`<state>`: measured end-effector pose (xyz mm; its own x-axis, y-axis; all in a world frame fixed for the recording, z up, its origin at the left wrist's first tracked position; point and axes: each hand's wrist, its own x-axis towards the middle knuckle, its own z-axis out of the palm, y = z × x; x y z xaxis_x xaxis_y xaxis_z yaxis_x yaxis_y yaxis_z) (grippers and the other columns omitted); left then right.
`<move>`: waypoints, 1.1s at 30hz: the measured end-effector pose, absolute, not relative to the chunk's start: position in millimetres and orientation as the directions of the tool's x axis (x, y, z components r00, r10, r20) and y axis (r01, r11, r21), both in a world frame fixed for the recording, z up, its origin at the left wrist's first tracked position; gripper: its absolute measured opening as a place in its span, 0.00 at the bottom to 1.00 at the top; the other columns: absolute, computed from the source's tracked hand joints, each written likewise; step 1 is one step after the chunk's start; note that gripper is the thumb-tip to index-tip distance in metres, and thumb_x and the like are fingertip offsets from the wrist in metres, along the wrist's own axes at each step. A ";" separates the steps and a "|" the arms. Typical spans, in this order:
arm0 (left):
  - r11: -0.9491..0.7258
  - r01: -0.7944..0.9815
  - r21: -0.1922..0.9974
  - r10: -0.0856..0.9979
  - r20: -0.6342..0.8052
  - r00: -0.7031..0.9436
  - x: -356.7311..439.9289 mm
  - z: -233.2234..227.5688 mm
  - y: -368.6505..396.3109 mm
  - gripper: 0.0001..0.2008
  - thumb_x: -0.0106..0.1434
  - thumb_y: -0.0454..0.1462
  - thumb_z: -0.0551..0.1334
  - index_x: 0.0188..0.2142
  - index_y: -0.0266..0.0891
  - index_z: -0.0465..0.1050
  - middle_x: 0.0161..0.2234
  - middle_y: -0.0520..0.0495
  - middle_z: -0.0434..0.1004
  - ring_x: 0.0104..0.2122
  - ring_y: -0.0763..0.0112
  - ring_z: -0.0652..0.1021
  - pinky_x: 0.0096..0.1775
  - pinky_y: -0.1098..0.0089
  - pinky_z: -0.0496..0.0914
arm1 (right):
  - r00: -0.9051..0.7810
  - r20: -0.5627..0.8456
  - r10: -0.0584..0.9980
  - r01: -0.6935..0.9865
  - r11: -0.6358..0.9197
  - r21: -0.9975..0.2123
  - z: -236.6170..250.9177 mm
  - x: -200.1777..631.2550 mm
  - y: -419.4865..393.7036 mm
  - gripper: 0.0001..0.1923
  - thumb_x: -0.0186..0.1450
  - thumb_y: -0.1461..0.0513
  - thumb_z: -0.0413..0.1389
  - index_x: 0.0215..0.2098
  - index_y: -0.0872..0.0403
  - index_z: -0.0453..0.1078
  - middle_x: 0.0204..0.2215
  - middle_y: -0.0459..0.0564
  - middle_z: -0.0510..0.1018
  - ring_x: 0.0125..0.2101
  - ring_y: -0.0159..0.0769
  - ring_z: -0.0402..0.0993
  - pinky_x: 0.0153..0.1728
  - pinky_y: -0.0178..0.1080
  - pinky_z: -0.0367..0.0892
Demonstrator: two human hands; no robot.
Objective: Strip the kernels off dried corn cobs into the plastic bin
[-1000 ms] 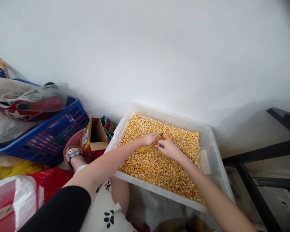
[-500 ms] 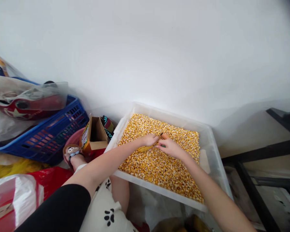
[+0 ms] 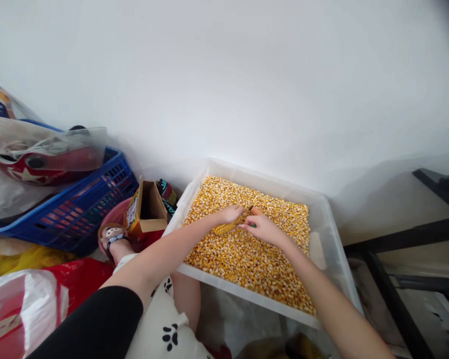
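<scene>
A clear plastic bin [image 3: 331, 234] against the white wall is filled with loose yellow corn kernels [image 3: 247, 259]. My left hand [image 3: 229, 215] grips a yellow corn cob [image 3: 224, 229] lying low over the kernels. My right hand [image 3: 261, 228] is closed on a thin dark tool with a green handle [image 3: 251, 225], its tip meeting the cob between both hands. My fingers hide most of the tool.
A small open cardboard box [image 3: 146, 208] stands left of the bin, next to a pink basin [image 3: 115, 215]. A blue plastic basket [image 3: 75, 207] with plastic bags sits further left. Red and white bags [image 3: 26, 304] lie at the lower left. A black metal frame [image 3: 404, 249] stands at the right.
Almost nothing differs; both hands stay at the cob over the kernels, with only slight shifts of the fingers and the view.
</scene>
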<state>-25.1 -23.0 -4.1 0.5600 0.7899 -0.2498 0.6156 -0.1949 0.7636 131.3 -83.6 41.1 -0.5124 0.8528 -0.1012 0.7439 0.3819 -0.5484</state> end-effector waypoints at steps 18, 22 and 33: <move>-0.484 0.640 0.597 0.708 -0.163 0.687 -19.7 7.0 -36.1 0.21 0.63 0.40 0.42 0.26 0.35 0.70 0.29 0.44 0.74 0.31 0.67 0.72 0.35 0.71 0.63 | -0.556 -0.137 0.820 0.707 0.380 -0.596 30.8 136.6 -81.0 0.13 0.59 0.59 0.50 0.20 0.57 0.62 0.16 0.40 0.62 0.19 0.26 0.56 0.21 0.31 0.49; -0.504 0.614 0.607 0.669 -0.174 0.722 -18.7 7.0 -40.0 0.21 0.62 0.40 0.43 0.24 0.35 0.70 0.26 0.44 0.74 0.29 0.68 0.72 0.33 0.71 0.63 | -0.587 -0.170 0.792 0.681 0.368 -0.633 30.9 133.7 -80.7 0.13 0.58 0.60 0.51 0.18 0.57 0.62 0.15 0.41 0.62 0.19 0.26 0.55 0.21 0.31 0.50; -0.255 0.641 0.724 0.792 -0.224 0.568 -23.6 -13.2 -18.1 0.23 0.62 0.42 0.39 0.33 0.35 0.70 0.37 0.46 0.74 0.37 0.68 0.72 0.36 0.72 0.65 | -0.480 -0.059 0.875 0.747 0.372 -0.551 45.1 134.3 -81.3 0.15 0.60 0.55 0.50 0.21 0.56 0.65 0.17 0.42 0.63 0.20 0.28 0.58 0.22 0.32 0.51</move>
<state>-23.6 -18.1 -13.2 0.5675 0.7924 -0.2236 0.6408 -0.2545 0.7243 134.3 -81.3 45.1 -0.4797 0.8754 -0.0590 0.7469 0.3722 -0.5510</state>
